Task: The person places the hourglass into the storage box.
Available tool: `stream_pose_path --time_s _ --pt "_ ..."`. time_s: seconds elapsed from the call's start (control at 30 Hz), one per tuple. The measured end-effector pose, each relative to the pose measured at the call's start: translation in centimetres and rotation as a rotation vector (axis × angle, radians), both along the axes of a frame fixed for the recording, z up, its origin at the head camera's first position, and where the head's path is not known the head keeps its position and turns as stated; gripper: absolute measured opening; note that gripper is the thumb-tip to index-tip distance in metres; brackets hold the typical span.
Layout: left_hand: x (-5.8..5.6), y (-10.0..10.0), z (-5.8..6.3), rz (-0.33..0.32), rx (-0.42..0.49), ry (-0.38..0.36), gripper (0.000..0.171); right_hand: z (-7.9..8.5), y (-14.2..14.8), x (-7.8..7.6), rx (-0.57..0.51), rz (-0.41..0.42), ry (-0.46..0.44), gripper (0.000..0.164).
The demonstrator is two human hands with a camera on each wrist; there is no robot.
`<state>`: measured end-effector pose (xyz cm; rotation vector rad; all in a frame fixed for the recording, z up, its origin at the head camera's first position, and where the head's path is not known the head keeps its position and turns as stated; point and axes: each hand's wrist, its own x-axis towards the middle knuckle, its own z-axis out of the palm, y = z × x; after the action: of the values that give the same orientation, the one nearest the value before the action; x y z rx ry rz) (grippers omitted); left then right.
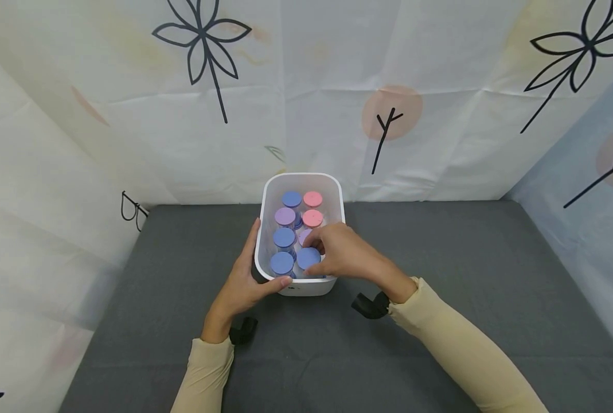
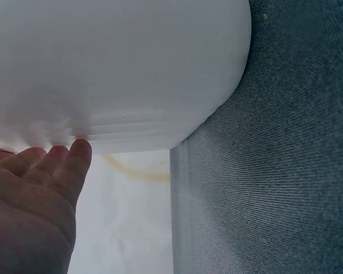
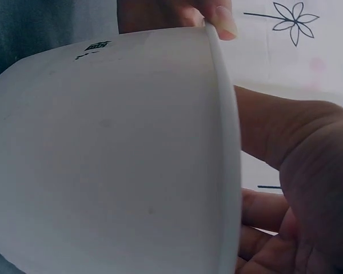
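A white plastic bin (image 1: 339, 198) holds two rows of small clear jars with coloured lids. My left hand (image 1: 241, 285) holds the bin at its near left corner, the thumb over the front rim and the fingers (image 2: 71, 171) along the outer side wall. My right hand (image 1: 344, 252) reaches in over the right rim and pinches a blue-lidded jar (image 1: 308, 258) at the near right, thumb in front and fingers behind. Beside it stands another blue-lidded jar (image 1: 282, 263). A light purple lid (image 1: 304, 237) behind is partly hidden by my right fingers.
Farther back in the bin are a purple-lidded jar (image 1: 285, 216), two pink-lidded jars (image 1: 313, 199) and more blue lids (image 1: 292, 199). The bin stands on a dark grey tabletop (image 1: 440, 287) near its back edge, before a patterned white cloth backdrop (image 1: 316, 126).
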<state>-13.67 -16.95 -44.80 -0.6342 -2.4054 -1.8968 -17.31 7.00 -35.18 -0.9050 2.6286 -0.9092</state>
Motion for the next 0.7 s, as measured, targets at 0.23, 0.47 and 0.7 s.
stream_pose_path --time_s 0.23,0.47,0.7 --pt "0.0 0.0 0.1 0.000 -0.004 0.008 0.119 -0.4 -0.4 -0.2 0.102 0.054 0.121 0.029" --pt "0.0 0.0 0.1 0.005 -0.004 0.008 0.119 -0.9 -0.8 -0.1 0.158 0.038 0.167 0.028" --pt "0.0 0.1 0.2 0.006 -0.002 0.005 0.120 -1.1 -1.2 0.0 0.186 0.009 0.201 0.021"
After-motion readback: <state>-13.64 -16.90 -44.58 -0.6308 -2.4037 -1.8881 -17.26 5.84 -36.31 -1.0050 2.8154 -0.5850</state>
